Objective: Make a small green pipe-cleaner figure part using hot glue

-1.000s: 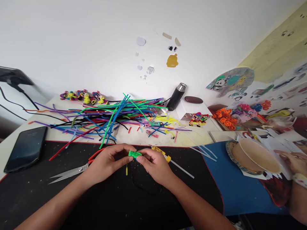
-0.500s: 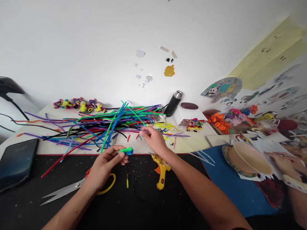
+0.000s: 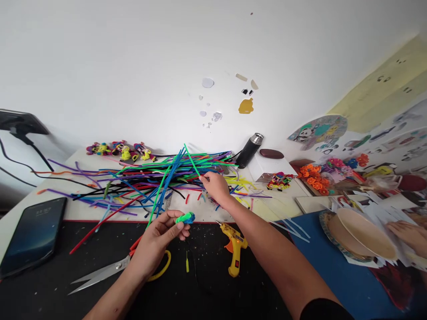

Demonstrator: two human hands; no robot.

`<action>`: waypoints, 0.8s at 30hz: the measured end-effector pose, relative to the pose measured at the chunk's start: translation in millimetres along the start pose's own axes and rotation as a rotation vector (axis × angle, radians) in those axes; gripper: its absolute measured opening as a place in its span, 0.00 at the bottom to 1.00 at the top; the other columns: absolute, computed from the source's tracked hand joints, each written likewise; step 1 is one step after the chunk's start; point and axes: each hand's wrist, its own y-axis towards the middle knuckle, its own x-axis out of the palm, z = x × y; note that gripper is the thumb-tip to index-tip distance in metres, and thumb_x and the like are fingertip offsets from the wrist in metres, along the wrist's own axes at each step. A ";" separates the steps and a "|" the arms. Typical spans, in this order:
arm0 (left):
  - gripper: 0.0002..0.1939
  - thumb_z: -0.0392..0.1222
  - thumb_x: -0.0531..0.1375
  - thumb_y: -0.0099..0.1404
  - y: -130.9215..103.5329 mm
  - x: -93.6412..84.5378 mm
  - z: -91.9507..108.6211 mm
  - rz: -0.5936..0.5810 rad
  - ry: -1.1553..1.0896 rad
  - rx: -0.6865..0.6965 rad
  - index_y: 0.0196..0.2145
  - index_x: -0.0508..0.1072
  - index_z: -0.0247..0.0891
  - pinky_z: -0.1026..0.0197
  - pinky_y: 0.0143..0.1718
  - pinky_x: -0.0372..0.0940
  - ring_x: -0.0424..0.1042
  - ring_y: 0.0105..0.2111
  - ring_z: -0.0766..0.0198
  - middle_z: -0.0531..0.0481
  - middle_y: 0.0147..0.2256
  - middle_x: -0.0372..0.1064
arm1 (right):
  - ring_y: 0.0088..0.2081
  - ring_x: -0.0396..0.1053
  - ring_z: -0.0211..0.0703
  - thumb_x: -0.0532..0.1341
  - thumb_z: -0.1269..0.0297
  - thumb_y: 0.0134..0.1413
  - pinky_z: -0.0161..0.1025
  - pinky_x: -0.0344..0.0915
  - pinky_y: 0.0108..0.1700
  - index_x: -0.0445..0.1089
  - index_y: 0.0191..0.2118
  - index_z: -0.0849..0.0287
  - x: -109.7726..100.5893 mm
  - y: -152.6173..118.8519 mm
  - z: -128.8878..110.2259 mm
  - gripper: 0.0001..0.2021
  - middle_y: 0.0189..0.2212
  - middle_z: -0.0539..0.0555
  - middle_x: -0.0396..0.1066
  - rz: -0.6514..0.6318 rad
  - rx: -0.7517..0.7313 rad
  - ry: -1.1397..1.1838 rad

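My left hand (image 3: 166, 231) pinches a small bundle of green and blue pipe cleaner (image 3: 185, 218) between thumb and fingers, above the black mat. Farther forward, my right hand (image 3: 216, 186) is closed at the lower end of a long green pipe cleaner (image 3: 192, 161), which slants up and left over the pile. The pile of loose pipe cleaners (image 3: 133, 178) in many colours spreads across the white table. Below my right forearm lies a yellow glue gun (image 3: 235, 251). Scissors (image 3: 103, 271) rest partly hidden under my left wrist.
A phone (image 3: 33, 235) lies at left; a black flask (image 3: 250, 150) stands at the back beside a white box (image 3: 267, 166). Pipe-cleaner figures (image 3: 125, 151) sit along the wall. At right, a bowl (image 3: 365, 233) stands near another person's hand (image 3: 408, 233).
The view has shifted, moving everything right and slightly down. The green pipe cleaner at my right hand now stands steeper. My left hand keeps its hold on the green and blue bundle.
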 end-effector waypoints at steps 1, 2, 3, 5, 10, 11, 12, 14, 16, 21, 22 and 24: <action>0.23 0.52 0.80 0.53 0.0 -0.2 0.1 0.001 -0.008 -0.001 0.40 0.81 0.37 0.60 0.32 0.71 0.79 0.29 0.58 0.44 0.31 0.82 | 0.36 0.74 0.47 0.64 0.57 0.69 0.38 0.59 0.36 0.81 0.37 0.57 -0.3 -1.3 -1.8 0.12 0.32 0.55 0.80 0.000 -0.010 0.033; 0.23 0.52 0.80 0.53 0.1 -0.7 0.3 0.004 -0.017 -0.003 0.41 0.81 0.37 0.60 0.32 0.71 0.79 0.30 0.58 0.44 0.31 0.82 | 0.34 0.73 0.45 0.63 0.56 0.69 0.38 0.59 0.35 0.80 0.37 0.58 -1.2 -3.8 -3.8 0.13 0.31 0.54 0.79 -0.004 -0.022 0.072; 0.24 0.52 0.80 0.53 0.3 -1.4 0.4 0.010 -0.028 -0.008 0.43 0.82 0.37 0.60 0.32 0.71 0.79 0.30 0.58 0.44 0.32 0.83 | 0.32 0.72 0.44 0.62 0.55 0.69 0.37 0.59 0.34 0.79 0.36 0.58 -2.6 -7.8 -5.9 0.14 0.29 0.53 0.78 -0.009 -0.036 0.114; 0.26 0.51 0.80 0.53 1.1 -3.8 0.3 0.033 -0.061 -0.015 0.46 0.84 0.37 0.60 0.33 0.72 0.79 0.31 0.58 0.43 0.34 0.83 | 0.29 0.70 0.42 0.61 0.52 0.70 0.36 0.59 0.32 0.77 0.35 0.58 -6.4 -20.9 -10.4 0.17 0.27 0.50 0.75 -0.037 -0.065 0.201; 0.20 0.51 0.79 0.54 3.5 -11.1 -2.7 0.053 -0.130 0.004 0.39 0.86 0.37 0.61 0.36 0.73 0.79 0.35 0.57 0.41 0.36 0.83 | 0.20 0.57 0.38 0.62 0.45 0.65 0.35 0.54 0.25 0.73 0.34 0.57 -15.9 -82.0 -19.8 0.19 0.19 0.44 0.59 -0.184 -0.029 0.599; 0.19 0.51 0.79 0.55 3.8 -11.9 -3.2 0.049 -0.131 0.015 0.39 0.86 0.37 0.61 0.36 0.72 0.79 0.35 0.58 0.42 0.36 0.83 | 0.20 0.55 0.37 0.63 0.44 0.63 0.35 0.53 0.25 0.72 0.34 0.57 -17.1 -96.2 -21.0 0.19 0.19 0.43 0.58 -0.231 -0.022 0.677; 0.18 0.51 0.79 0.55 3.8 -12.2 -3.5 0.044 -0.130 0.025 0.39 0.86 0.37 0.62 0.36 0.72 0.79 0.36 0.58 0.42 0.35 0.82 | 0.20 0.54 0.37 0.65 0.43 0.62 0.35 0.52 0.24 0.72 0.33 0.56 -18.1 -110.0 -21.8 0.20 0.19 0.43 0.57 -0.251 -0.011 0.719; 0.17 0.52 0.78 0.56 3.3 -11.1 -3.1 0.032 -0.122 0.045 0.38 0.86 0.38 0.62 0.36 0.72 0.78 0.36 0.57 0.43 0.33 0.82 | 0.21 0.53 0.37 0.66 0.43 0.61 0.35 0.51 0.24 0.71 0.32 0.56 -19.4 -134.5 -22.3 0.20 0.19 0.43 0.56 -0.272 0.006 0.747; 0.17 0.52 0.78 0.56 2.2 -8.6 -1.0 0.021 -0.110 0.055 0.37 0.86 0.37 0.60 0.36 0.72 0.78 0.36 0.56 0.42 0.32 0.81 | 0.22 0.53 0.36 0.65 0.44 0.62 0.36 0.50 0.25 0.71 0.32 0.56 -20.1 -153.7 -21.1 0.20 0.20 0.44 0.57 -0.271 0.030 0.743; 0.17 0.51 0.77 0.57 -2.1 -1.9 6.5 -0.018 -0.052 0.051 0.37 0.86 0.35 0.60 0.35 0.69 0.75 0.34 0.58 0.42 0.32 0.80 | 0.25 0.57 0.38 0.66 0.49 0.61 0.36 0.52 0.28 0.72 0.31 0.57 -20.0 -183.5 -14.4 0.16 0.22 0.46 0.62 -0.270 0.029 0.687; 0.17 0.51 0.77 0.58 -3.0 -1.0 7.3 -0.030 -0.037 0.045 0.37 0.86 0.35 0.61 0.34 0.68 0.74 0.32 0.59 0.42 0.32 0.80 | 0.26 0.58 0.38 0.66 0.50 0.61 0.36 0.53 0.29 0.72 0.31 0.57 -19.7 -188.0 -13.0 0.16 0.22 0.46 0.63 -0.280 0.034 0.688; 0.17 0.52 0.76 0.58 -5.0 0.4 7.1 -0.052 -0.009 0.029 0.36 0.86 0.35 0.62 0.32 0.67 0.72 0.31 0.60 0.42 0.30 0.79 | 0.26 0.59 0.38 0.66 0.51 0.61 0.36 0.54 0.29 0.72 0.31 0.57 -18.7 -196.8 -10.3 0.15 0.23 0.47 0.64 -0.297 0.047 0.695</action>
